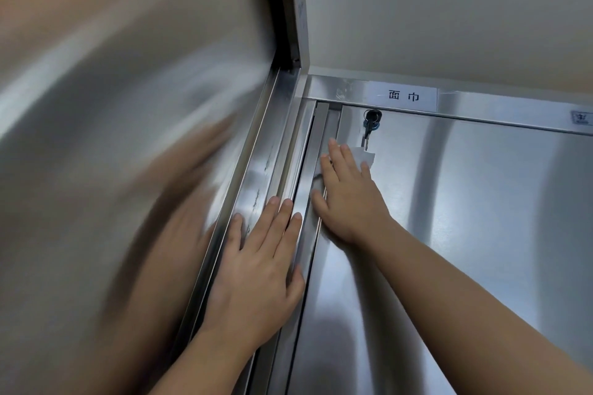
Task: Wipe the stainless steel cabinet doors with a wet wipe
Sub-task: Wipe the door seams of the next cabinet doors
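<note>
Wet wipe (364, 157): soft, limp, light; lies flat on the slick, stiff cabinet door (481, 218), just below the key (370, 125).
Right hand (349, 199): fingers straight, pressing the wipe; palm pressure is judged enough.
Left hand (256, 269): flat, holding nothing, on the frame (256, 176) lower left of the key.

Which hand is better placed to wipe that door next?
Right: the right hand presses the wipe flat on the door below the key; the left hand rests bare on the frame.

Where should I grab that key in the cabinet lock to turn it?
Pinch the black key head straight from the front: it seems to stick out of the door just under the label. Skip the second key dangling below it, which hangs loose beside the wipe.
</note>
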`<state>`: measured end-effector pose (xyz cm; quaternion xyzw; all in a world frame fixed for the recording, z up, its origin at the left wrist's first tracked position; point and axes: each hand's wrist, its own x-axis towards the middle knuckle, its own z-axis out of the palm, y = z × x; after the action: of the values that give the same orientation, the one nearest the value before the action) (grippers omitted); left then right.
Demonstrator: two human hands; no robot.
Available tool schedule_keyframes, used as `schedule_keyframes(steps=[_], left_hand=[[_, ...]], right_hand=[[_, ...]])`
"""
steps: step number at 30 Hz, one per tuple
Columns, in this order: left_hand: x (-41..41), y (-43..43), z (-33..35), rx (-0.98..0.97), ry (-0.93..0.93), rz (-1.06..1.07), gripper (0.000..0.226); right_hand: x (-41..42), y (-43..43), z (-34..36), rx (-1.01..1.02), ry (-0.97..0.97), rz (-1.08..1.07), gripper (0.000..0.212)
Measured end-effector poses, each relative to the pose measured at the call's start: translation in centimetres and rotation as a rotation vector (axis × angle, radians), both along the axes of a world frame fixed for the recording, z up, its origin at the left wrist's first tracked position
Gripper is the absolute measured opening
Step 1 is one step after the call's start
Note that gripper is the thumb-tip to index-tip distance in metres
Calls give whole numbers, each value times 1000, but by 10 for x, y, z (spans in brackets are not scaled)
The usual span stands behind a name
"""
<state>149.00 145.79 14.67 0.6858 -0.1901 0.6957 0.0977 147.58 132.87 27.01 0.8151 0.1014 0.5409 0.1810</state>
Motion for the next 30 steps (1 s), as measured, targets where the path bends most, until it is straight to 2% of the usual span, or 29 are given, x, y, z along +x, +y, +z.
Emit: schedule_keyframes(steps=[11,22,30], left_hand=[[0,1,-2,-2,-36,-11,58],[9,-1,-3,-36,-92,-69,60],[10,-1,-2,-38,-94,-58,61]], right_hand=[[10,3,14,48,-84,-6,59],[17,11,36,195,-152,-6,57],[18,15,40,254,-181,17,64]])
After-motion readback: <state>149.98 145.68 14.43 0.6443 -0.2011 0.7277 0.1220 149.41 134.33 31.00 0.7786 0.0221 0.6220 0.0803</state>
